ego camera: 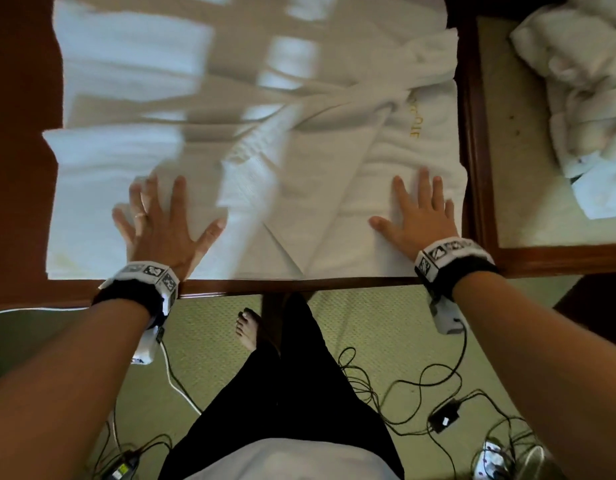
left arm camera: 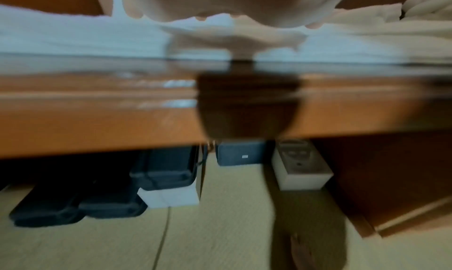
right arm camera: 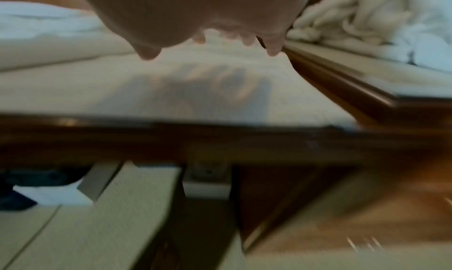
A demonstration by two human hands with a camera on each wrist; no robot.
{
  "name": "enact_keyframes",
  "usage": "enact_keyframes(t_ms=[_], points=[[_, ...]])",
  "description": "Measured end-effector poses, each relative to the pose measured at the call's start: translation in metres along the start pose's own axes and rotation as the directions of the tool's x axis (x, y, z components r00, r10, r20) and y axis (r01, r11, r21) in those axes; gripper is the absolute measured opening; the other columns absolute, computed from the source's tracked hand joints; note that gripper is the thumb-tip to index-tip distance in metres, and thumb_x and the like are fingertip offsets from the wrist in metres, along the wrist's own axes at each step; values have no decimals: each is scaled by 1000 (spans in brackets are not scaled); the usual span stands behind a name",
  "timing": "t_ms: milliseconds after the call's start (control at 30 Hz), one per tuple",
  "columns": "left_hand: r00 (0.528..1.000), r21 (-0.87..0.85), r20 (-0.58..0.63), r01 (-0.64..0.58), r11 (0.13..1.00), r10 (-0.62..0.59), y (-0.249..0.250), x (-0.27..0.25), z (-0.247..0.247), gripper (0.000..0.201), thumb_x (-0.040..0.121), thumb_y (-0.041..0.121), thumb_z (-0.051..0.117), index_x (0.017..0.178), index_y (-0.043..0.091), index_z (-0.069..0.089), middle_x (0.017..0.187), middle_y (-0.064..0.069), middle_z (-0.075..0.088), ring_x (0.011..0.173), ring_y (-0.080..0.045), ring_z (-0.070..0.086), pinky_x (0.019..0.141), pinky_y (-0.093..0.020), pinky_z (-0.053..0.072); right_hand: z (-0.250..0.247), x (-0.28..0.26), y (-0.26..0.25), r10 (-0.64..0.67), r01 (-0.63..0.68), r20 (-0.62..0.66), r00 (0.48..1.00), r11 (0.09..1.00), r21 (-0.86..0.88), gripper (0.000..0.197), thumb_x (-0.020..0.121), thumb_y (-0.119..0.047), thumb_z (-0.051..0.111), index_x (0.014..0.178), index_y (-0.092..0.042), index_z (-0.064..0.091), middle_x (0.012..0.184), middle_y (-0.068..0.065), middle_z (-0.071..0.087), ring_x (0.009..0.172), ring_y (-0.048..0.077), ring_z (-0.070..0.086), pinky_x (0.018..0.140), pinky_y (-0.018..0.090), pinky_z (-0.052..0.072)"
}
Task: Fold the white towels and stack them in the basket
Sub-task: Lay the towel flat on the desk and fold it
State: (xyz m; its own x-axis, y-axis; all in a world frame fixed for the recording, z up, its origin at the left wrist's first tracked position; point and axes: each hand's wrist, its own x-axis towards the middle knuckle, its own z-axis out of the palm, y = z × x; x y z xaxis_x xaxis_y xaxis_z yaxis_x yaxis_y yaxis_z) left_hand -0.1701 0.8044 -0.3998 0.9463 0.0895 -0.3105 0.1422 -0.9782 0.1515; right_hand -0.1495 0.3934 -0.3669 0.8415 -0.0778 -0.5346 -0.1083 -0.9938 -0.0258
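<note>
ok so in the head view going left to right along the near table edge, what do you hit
bare brown table top → left hand flat on the white towel → right hand flat on the same towel → dark wooden frame → heap of crumpled white towels

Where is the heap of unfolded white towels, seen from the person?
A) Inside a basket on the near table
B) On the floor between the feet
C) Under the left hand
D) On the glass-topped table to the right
D: in the head view the crumpled heap lies on the glass-topped side table to the right, apart from both flat hands.
</note>
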Motion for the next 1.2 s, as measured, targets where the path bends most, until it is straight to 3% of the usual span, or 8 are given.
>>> enact_keyframes(t_ms=[300, 400, 500, 633, 733, 867, 967, 1200], points=[[999, -18, 39, 32, 999, -32, -22, -57, 24, 93, 85, 83, 13, 161, 31, -4, 168, -8, -14, 153, -40, -8, 112, -76, 4, 42, -84, -6, 287, -281, -17, 958, 948, 152, 77, 98, -61, 29, 158, -22, 0, 163, 17, -16, 151, 34, -11, 122, 50, 9], [999, -21, 30, 41, 999, -40, -20, -56, 25, 94, 85, 84, 10, 160, 31, -6, 167, -8, -15, 153, -40, -8, 113, -74, 2, 20, -58, -58, 109, -59, -273, 956, 981, 184, 69, 94, -43, 50, 151, -11, 31, 161, 20, 15, 147, 38, 17, 118, 50, 24], [998, -5, 39, 43, 999, -42, -22, -55, 25, 93, 85, 85, 7, 160, 31, -9, 167, -7, -18, 153, -39, -10, 114, -72, 1, 0, -32, -136, -191, 262, -423, 886, 958, 117, 49, 85, -34, 59, 125, -5, 59, 128, 21, 55, 112, 42, 53, 87, 50, 51], [999, 5, 33, 43, 999, -43, -21, -55, 25, 90, 89, 82, 11, 160, 30, -5, 168, -9, -13, 153, -39, -9, 114, -73, 5, -27, -3, -230, -455, 467, -316, 833, 883, -40, 47, 95, -39, 53, 136, -17, 48, 125, 13, 53, 99, 37, 59, 72, 39, 45], [998, 9, 37, 50, 999, -50, -20, -54, 25, 91, 87, 82, 12, 161, 29, 2, 169, -8, -8, 153, -38, -7, 113, -72, 6, -34, 19, -262, -461, 455, -157, 873, 887, -76, 52, 96, -36, 52, 144, -25, 35, 125, 12, 52, 103, 37, 60, 71, 38, 37], [998, 22, 40, 53, 998, -53, -20, -53, 25, 92, 86, 84, 7, 160, 30, -3, 168, -7, -11, 153, -37, -10, 114, -71, 4, -39, 29, -261, -458, 435, -103, 883, 881, -188, 40, 90, -8, 49, 129, -13, 48, 115, 13, 55, 99, 38, 62, 69, 37, 38], [998, 29, 52, 46, 999, -47, -22, -53, 24, 91, 86, 84, 5, 159, 32, -9, 168, -6, -15, 153, -38, -10, 114, -71, 4, -48, 20, -245, -464, 440, -143, 874, 882, -169, 40, 89, -8, 50, 129, -12, 48, 114, 12, 56, 96, 37, 63, 68, 36, 37], [988, 3, 146, 52, 999, -52, -23, -53, 17, 94, 80, 88, -1, 157, 35, -15, 167, -5, -19, 153, -39, -13, 114, -71, 0, -73, -22, -146, -265, 369, -356, 896, 890, 267, 26, 95, -18, 55, 119, -11, 60, 111, 9, 65, 97, 30, 61, 82, 39, 49]])
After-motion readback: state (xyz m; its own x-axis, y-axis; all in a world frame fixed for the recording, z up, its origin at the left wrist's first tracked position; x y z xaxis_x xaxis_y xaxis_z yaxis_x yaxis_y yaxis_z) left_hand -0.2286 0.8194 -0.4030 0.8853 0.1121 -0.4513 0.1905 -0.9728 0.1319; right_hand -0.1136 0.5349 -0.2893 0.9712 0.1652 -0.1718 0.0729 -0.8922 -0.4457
